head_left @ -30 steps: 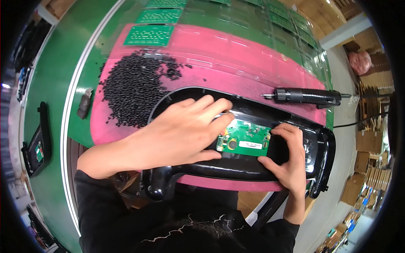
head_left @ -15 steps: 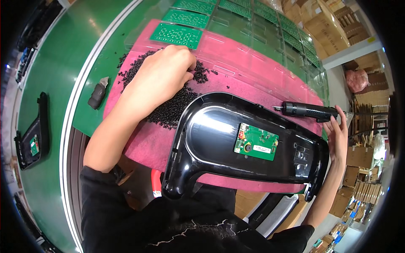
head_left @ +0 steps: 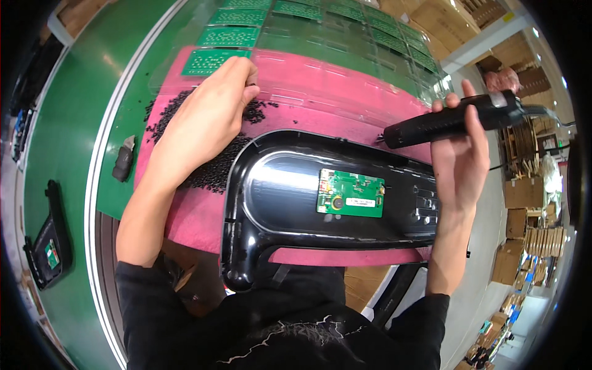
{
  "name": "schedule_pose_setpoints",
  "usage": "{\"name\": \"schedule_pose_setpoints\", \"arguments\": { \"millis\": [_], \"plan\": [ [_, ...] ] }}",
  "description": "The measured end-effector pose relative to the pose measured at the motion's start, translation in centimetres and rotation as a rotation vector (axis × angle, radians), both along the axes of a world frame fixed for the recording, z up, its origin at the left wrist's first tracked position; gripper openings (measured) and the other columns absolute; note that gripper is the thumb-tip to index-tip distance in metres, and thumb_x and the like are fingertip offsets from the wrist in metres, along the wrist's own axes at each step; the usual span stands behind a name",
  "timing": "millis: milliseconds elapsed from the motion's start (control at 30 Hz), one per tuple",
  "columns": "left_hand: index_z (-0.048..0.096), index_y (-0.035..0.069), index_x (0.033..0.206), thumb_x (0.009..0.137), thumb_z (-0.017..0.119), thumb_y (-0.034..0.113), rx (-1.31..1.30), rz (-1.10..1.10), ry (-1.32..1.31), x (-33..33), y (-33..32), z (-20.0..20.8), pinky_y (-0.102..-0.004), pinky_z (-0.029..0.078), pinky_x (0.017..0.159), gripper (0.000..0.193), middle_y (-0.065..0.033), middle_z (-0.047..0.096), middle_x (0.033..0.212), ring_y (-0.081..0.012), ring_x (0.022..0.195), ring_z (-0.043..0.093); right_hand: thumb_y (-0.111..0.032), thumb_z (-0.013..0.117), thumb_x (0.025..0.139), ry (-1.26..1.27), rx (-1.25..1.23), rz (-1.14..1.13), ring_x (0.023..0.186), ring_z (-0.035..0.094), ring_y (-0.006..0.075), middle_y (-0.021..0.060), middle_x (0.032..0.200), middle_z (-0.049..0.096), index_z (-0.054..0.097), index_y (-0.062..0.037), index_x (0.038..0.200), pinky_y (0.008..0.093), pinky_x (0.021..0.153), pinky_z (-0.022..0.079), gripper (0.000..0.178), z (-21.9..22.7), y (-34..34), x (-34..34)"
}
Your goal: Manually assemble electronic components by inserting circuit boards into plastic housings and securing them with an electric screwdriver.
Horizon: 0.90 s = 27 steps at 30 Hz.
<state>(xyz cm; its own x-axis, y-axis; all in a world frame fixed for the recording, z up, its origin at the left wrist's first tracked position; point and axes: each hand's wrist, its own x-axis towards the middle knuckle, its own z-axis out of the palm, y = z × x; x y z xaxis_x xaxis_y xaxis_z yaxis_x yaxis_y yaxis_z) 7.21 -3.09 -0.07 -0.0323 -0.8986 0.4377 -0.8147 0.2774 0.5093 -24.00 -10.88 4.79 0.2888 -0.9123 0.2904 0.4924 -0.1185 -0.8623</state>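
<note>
My left hand [head_left: 213,108] hovers over a heap of small black screws [head_left: 213,169], its fingertips pinched together; whatever is between them is too small to see. Raised at the right, my right hand [head_left: 459,151] grips a black corded electric screwdriver [head_left: 453,120], whose bit end points left. In front of me lies a glossy black plastic housing [head_left: 283,206], its hollow side up. A green circuit board [head_left: 351,192] sits inside that housing. The right end of the housing is partly hidden by my right forearm.
A pink mat [head_left: 308,74] lies under the housing and screws. Clear plastic trays with green circuit boards [head_left: 228,36] stand at the back. A dark wrapped lump [head_left: 124,161] rests on the green table. Another black housing [head_left: 46,240] with a board lies far left.
My right hand has closed around the electric screwdriver and lifted it off the mat. My left hand stays in a pinch near the screws. The whole view has shifted slightly.
</note>
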Motion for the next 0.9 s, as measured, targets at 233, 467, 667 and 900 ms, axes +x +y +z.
{"name": "schedule_pose_setpoints", "arguments": {
  "millis": [233, 467, 667, 900],
  "plan": [
    [0.058, -0.002, 0.090, 0.085, 0.063, 0.002, 0.013, -0.456, 0.316, -4.8, 2.0, 1.2, -0.0344, 0.050, 0.069, 0.008, -0.0126, 0.062, 0.082, -0.0281, 0.075, 0.063, -0.030, 0.056, 0.095, -0.433, -0.134, 0.264, 0.086, 0.045, 0.0149, -0.0014, 0.090, 0.048, 0.040, -0.0062, 0.131, 0.0460, 0.095, 0.032, 0.046, 1.4, 4.0, 0.4],
    [0.066, 0.001, 0.084, 0.074, 0.077, 0.000, 0.125, -0.483, 0.395, -6.5, 2.7, 0.7, -0.0263, 0.049, 0.055, 0.015, -0.0065, 0.067, 0.076, -0.0171, 0.063, 0.064, -0.014, 0.069, 0.083, -0.431, -0.143, 0.193, 0.076, 0.048, 0.0102, -0.0057, 0.078, 0.050, 0.042, -0.0147, 0.109, 0.0367, 0.086, 0.031, 0.038, 0.9, 6.9, 1.7],
    [0.065, -0.001, 0.087, 0.078, 0.073, 0.004, 0.160, -0.521, 0.346, -6.1, 2.7, 0.7, -0.0296, 0.052, 0.055, 0.014, -0.0100, 0.066, 0.079, -0.0210, 0.067, 0.065, -0.015, 0.072, 0.079, -0.398, -0.187, 0.254, 0.074, 0.051, 0.0103, -0.0055, 0.079, 0.053, 0.042, -0.0166, 0.107, 0.0378, 0.084, 0.035, 0.040, -0.3, 6.9, 2.2],
    [0.063, 0.002, 0.086, 0.075, 0.075, 0.005, 0.052, -0.493, 0.243, -6.6, 2.7, 0.2, -0.0318, 0.050, 0.060, 0.016, -0.0088, 0.064, 0.078, -0.0249, 0.069, 0.063, -0.012, 0.074, 0.077, -0.362, -0.263, 0.212, 0.073, 0.052, 0.0109, -0.0049, 0.077, 0.054, 0.044, -0.0168, 0.106, 0.0383, 0.081, 0.036, 0.042, -0.5, 7.6, 2.6]
  ]
}}
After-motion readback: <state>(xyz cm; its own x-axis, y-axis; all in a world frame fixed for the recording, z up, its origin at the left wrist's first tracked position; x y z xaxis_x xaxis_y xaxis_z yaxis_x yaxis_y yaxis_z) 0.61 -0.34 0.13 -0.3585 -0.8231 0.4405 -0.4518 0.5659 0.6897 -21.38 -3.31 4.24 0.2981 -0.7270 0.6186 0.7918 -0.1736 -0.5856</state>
